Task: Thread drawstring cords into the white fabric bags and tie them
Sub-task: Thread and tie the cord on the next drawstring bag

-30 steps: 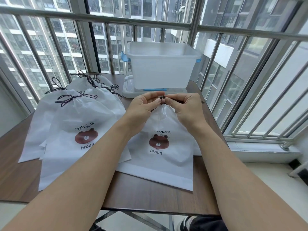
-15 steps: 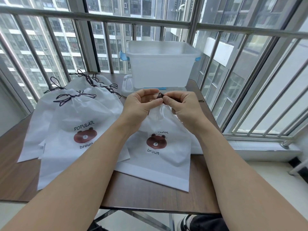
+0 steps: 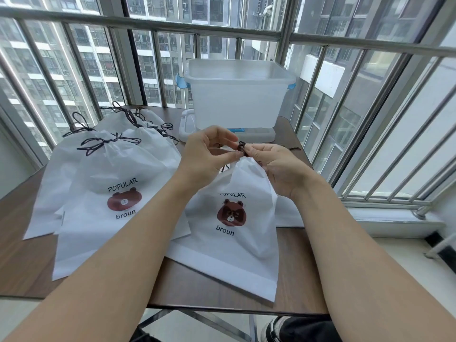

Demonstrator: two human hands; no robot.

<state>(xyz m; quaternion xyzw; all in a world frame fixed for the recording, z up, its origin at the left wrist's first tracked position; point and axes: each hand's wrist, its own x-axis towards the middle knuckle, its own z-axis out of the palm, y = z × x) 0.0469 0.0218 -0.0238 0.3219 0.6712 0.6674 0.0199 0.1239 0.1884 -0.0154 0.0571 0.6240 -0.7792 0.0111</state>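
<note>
A white fabric bag (image 3: 237, 243) with a brown bear print and the word "broun" lies in front of me, its neck gathered and lifted. A dark drawstring cord (image 3: 241, 146) forms a small knot at that neck. My left hand (image 3: 207, 154) pinches the cord from the left and my right hand (image 3: 276, 166) pinches it from the right, fingertips almost meeting at the knot. A loose cord end trails behind my right hand. Several tied white bags (image 3: 106, 183) with dark bows are piled at the left.
A translucent plastic bin (image 3: 237, 95) with blue latches stands on its lid at the back of the brown table (image 3: 29, 255). Metal railing bars (image 3: 370, 119) close the far and right sides. The table's front edge runs just under the bag.
Both hands have lifted the bag's neck a little and drawn slightly apart; the cord knot now shows between the fingertips.
</note>
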